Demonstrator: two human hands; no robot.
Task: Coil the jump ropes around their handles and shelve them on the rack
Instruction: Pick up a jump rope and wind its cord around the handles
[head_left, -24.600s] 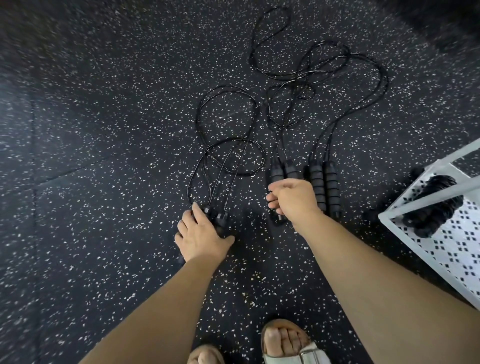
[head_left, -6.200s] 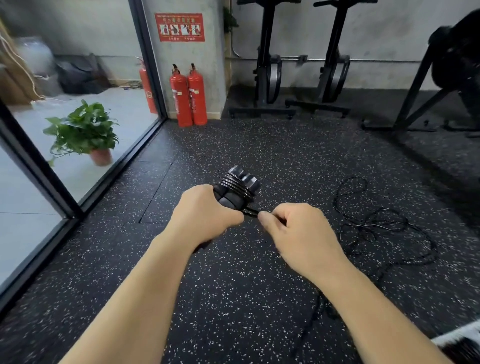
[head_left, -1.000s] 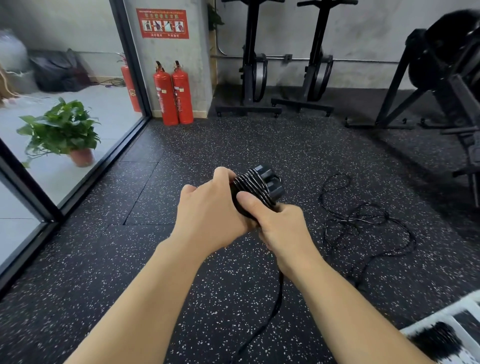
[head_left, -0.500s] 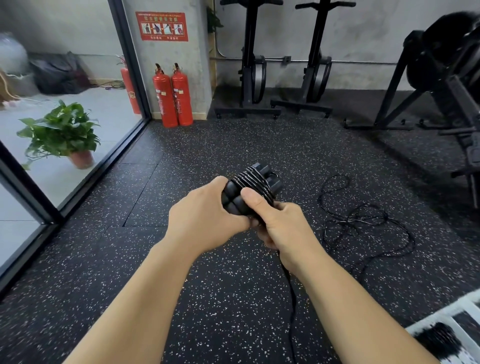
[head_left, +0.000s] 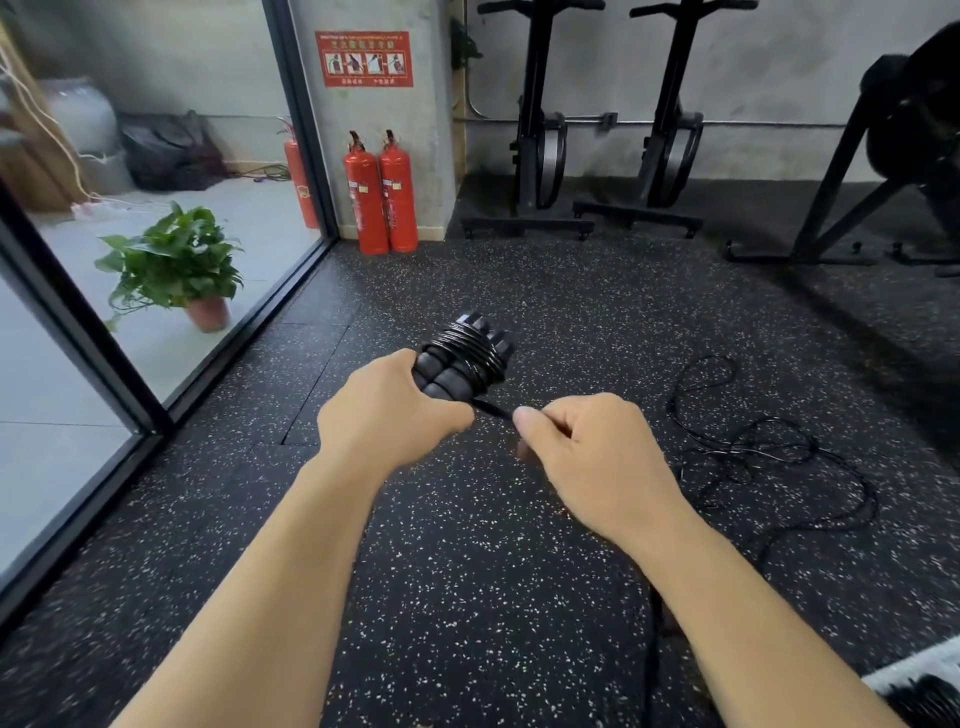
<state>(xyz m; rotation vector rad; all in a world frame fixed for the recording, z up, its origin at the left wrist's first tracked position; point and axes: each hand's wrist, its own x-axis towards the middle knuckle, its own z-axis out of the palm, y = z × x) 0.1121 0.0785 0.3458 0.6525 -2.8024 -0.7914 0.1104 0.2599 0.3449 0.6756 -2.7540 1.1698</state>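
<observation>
My left hand (head_left: 387, 418) grips a pair of black ridged jump-rope handles (head_left: 452, 366) held side by side, their caps pointing away from me. Black rope is wound in several turns around the handles (head_left: 470, 349). A short taut length of that rope (head_left: 491, 409) runs from the coil to my right hand (head_left: 587, 452), which pinches it between thumb and curled fingers. The rest of the rope hangs down under my right forearm. More loose black jump ropes (head_left: 748, 441) lie tangled on the floor to the right. A white rack corner (head_left: 914, 667) shows at the bottom right.
Speckled black rubber floor (head_left: 467, 571) all around. A glass wall with a black frame (head_left: 104, 358) runs along the left, a potted plant (head_left: 174, 265) behind it. Red fire extinguishers (head_left: 382, 195) stand by a pillar. Black exercise machines (head_left: 613, 114) line the back wall.
My right hand has come off the coil and moved right and down, drawing the rope taut from the handles. The left hand keeps its grip on the handles.
</observation>
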